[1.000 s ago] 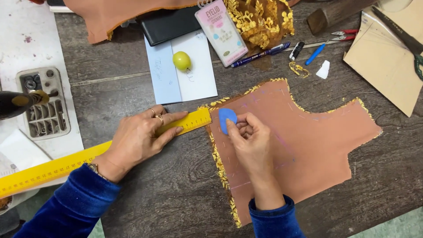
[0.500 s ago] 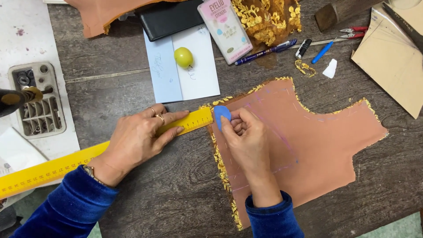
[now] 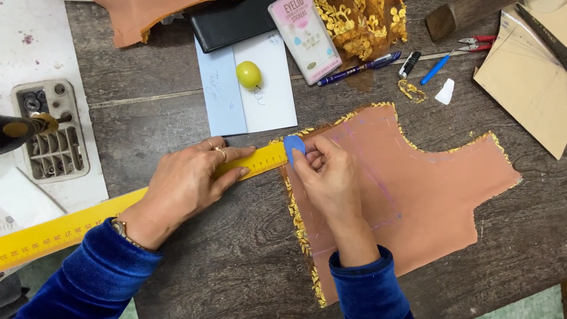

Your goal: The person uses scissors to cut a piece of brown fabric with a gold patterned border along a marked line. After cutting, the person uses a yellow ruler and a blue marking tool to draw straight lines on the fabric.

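My left hand [image 3: 188,183] lies flat on a long yellow ruler [image 3: 71,227], pinning it to the dark wooden table [image 3: 236,260]. The ruler's right end meets the left edge of a peach cut fabric piece [image 3: 437,183] trimmed with gold lace. My right hand [image 3: 328,177] pinches a blue piece of tailor's chalk [image 3: 293,146] at the ruler's tip, on the fabric's upper left corner. Faint chalk lines cross the fabric.
A small yellow-green fruit [image 3: 248,74] sits on white paper [image 3: 266,100]. Behind are a black case [image 3: 230,23], a pink packet [image 3: 304,38], gold lace fabric [image 3: 360,20], pens [image 3: 354,62], red snips [image 3: 477,42] and brown paper patterns [image 3: 525,77]. A grey compartment tray [image 3: 50,130] stands at left.
My right hand with the blue chalk has slid up and left along the fabric edge to the ruler's tip. The left hand keeps pressing the ruler.
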